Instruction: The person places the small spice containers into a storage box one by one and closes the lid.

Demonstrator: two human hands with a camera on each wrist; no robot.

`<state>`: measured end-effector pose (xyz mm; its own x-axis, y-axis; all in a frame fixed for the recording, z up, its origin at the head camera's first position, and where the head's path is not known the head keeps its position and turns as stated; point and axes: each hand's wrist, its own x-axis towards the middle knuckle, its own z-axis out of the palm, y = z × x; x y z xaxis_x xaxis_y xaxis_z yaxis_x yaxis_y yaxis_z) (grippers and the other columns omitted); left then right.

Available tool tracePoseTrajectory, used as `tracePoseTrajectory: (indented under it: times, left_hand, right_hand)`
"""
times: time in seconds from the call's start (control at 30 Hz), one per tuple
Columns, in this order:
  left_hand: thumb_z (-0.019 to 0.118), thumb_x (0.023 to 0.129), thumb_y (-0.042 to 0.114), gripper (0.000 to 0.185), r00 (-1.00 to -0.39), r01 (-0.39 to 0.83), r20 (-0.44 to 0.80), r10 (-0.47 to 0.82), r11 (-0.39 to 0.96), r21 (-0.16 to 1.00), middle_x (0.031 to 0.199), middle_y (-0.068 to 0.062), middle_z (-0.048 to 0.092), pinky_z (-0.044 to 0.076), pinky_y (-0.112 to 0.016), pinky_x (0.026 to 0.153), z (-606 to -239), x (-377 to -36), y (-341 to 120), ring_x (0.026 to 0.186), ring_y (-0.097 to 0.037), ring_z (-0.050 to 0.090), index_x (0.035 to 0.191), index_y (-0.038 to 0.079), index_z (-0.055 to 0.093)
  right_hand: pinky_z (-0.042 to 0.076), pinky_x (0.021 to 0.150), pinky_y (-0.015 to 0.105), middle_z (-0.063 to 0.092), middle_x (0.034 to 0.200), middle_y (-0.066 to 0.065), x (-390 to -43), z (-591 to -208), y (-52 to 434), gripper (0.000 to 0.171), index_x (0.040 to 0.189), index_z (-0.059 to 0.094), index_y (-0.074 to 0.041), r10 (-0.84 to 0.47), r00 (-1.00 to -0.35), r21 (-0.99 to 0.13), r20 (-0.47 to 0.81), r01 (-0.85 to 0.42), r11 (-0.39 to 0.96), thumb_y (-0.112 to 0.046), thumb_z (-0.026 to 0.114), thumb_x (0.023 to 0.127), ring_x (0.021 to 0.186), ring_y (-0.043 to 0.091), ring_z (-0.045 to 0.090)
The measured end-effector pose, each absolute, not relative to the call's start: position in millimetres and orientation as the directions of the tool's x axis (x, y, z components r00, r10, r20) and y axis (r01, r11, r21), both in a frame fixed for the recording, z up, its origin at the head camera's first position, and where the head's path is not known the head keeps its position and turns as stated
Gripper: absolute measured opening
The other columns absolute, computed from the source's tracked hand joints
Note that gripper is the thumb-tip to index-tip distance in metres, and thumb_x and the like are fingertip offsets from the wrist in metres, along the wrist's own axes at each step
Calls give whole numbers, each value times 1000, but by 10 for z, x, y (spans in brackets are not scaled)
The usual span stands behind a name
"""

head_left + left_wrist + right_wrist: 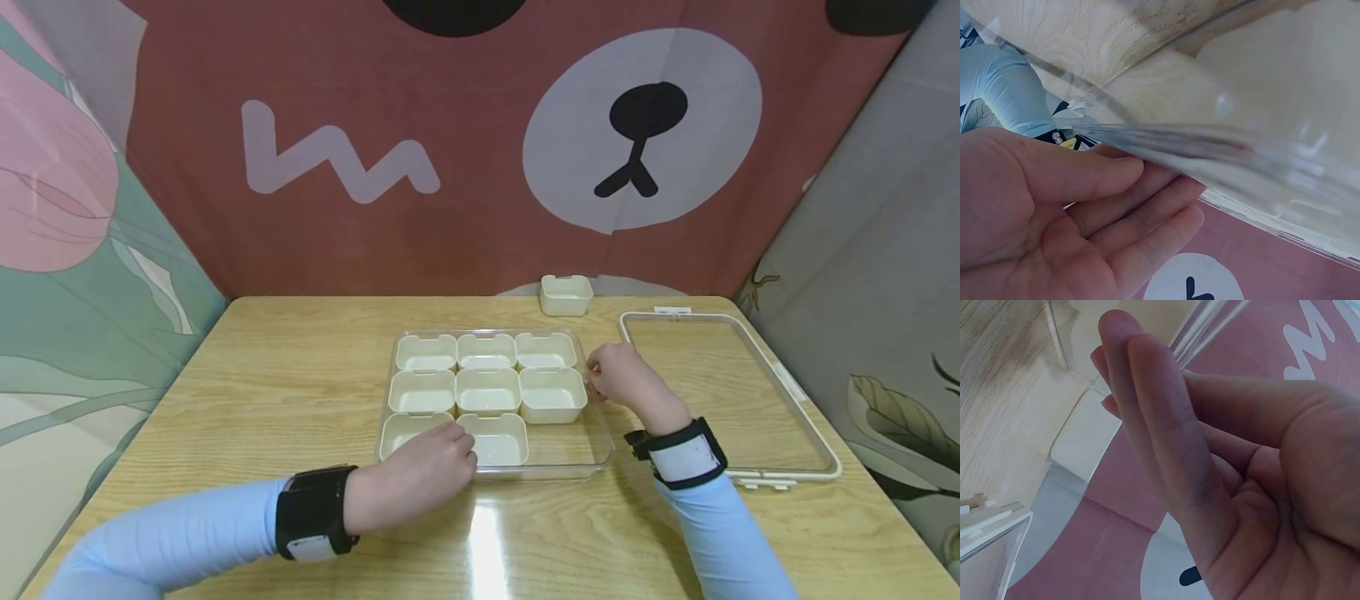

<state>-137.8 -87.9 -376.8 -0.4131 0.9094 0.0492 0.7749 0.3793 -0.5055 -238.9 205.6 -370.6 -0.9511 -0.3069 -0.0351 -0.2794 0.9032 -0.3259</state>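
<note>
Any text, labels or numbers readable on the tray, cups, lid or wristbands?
None readable.
Tray, cups, spare cup and lid: plain, no print.
Wristbands: white patches, no text legible.
Backdrop: only a white zigzag and a bear face, no words.

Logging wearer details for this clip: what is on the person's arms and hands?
Both arms wear light blue long sleeves, left sleeve and right sleeve. Each wrist carries a black strap with a white panel: the left wrist band shows mostly black, the right wrist band shows a large white face. The left hand and right hand are bare: no gloves or rings visible.
</note>
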Motion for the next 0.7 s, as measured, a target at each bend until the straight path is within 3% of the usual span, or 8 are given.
tracePoseTrajectory:
  times: [0.7]
  left_hand:
    - [72, 76, 12, 9, -427, 791, 34, 904, 392, -469, 76, 5, 62, 48, -22, 76, -3764, -1401, -878, 72, -9, 55, 84, 14, 70]
  right_hand:
    - [49, 54, 26, 64, 60, 2, -2399, -3711, 2048, 18, 83, 71, 1, -285, -956, -335, -69, -247, 909, -7, 57, 91, 54, 10, 59]
